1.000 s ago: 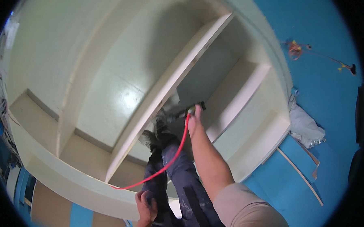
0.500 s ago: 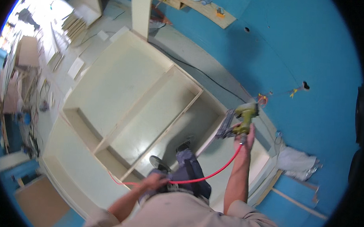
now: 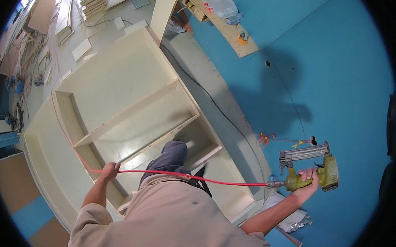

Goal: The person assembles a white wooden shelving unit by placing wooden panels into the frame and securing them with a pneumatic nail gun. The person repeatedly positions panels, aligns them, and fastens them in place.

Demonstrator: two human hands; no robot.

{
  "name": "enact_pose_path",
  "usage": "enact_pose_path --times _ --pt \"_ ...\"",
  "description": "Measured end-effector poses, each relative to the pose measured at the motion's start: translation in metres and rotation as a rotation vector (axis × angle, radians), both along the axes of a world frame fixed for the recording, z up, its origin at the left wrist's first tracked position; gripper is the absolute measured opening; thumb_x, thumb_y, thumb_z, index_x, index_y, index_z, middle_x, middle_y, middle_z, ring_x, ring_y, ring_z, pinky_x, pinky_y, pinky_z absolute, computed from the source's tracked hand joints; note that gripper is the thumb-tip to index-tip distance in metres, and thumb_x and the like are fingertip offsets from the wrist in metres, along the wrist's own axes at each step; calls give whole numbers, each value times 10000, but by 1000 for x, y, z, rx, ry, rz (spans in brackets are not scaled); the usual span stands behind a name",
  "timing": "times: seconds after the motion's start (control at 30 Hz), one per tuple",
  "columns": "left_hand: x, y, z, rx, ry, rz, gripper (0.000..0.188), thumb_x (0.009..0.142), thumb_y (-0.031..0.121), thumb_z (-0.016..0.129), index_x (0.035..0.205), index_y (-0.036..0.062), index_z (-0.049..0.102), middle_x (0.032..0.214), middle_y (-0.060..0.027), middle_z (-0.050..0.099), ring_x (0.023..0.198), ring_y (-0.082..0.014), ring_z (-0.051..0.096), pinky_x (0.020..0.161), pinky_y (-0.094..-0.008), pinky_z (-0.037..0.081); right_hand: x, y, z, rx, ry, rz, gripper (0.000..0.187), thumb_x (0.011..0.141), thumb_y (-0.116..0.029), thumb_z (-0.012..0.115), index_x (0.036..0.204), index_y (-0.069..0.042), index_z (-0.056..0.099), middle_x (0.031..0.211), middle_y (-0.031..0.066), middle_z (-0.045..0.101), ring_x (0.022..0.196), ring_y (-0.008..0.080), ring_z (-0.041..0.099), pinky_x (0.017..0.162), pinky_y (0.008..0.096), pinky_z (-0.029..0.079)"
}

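Note:
My right hand (image 3: 309, 181) is wrapped round the grip of a green pneumatic nail gun (image 3: 330, 174), held out to the right before the blue wall. Its grey magazine lies on the far side of my fingers. From the gun's metal coupling a red air hose (image 3: 230, 183) runs left across my body. Out to the left, my left hand (image 3: 110, 170) is closed round this hose, which stretches fairly taut between both hands. Beneath lies a large cream wooden frame (image 3: 130, 110) with dividers, and one of my legs (image 3: 170, 162) stands inside it.
A blue wall (image 3: 275, 82) with wires poking from holes rises on the right. At the top, a wooden shelf (image 3: 224, 25) bears a plastic bag (image 3: 218, 4). A dark cable (image 3: 212, 97) runs along the frame. Stacked boards (image 3: 95, 4) lie at the far left.
My right hand has swung the nail gun to the right, away from the frame, and turned it. My left hand has moved left with the hose, and my legs have shifted.

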State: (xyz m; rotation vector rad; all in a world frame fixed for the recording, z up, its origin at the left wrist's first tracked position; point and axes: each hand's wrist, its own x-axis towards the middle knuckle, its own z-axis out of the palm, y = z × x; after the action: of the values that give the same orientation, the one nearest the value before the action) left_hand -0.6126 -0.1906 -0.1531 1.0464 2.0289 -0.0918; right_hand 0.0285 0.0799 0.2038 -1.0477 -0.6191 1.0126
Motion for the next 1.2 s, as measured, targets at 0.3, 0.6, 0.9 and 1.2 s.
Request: enact_pose_path --times 0.3,0.6,0.9,1.2 --pt "116 150 -36 67 -158 121 443 912 358 472 801 -27 659 876 -287 635 872 -461 603 798 -515 463 -79 153 42 -160 -586 435 314 780 -73 569 1079 26 560 663 30 500 525 116 465 589 289 416" --pt "167 255 4 321 -35 150 302 883 298 561 794 23 648 743 -222 646 734 -426 622 697 -502 492 -179 298 -7 -290 -1083 976 261 757 -162 685 951 4 630 699 38 604 602 129 570 559 323 450" --pt "181 278 21 161 108 391 274 809 305 674 777 35 643 750 -183 667 737 -398 633 698 -486 506 -320 432 -104 -103 -1115 1423 245 792 -118 657 968 45 609 682 64 595 564 148 565 522 325 455" --pt "245 355 -26 -643 -279 203 416 660 302 785 1007 92 698 981 -156 704 946 -306 677 799 -418 540 -405 550 -407 -530 -1337 1486 239 736 -142 640 893 37 620 685 145 634 561 246 636 548 395 510"
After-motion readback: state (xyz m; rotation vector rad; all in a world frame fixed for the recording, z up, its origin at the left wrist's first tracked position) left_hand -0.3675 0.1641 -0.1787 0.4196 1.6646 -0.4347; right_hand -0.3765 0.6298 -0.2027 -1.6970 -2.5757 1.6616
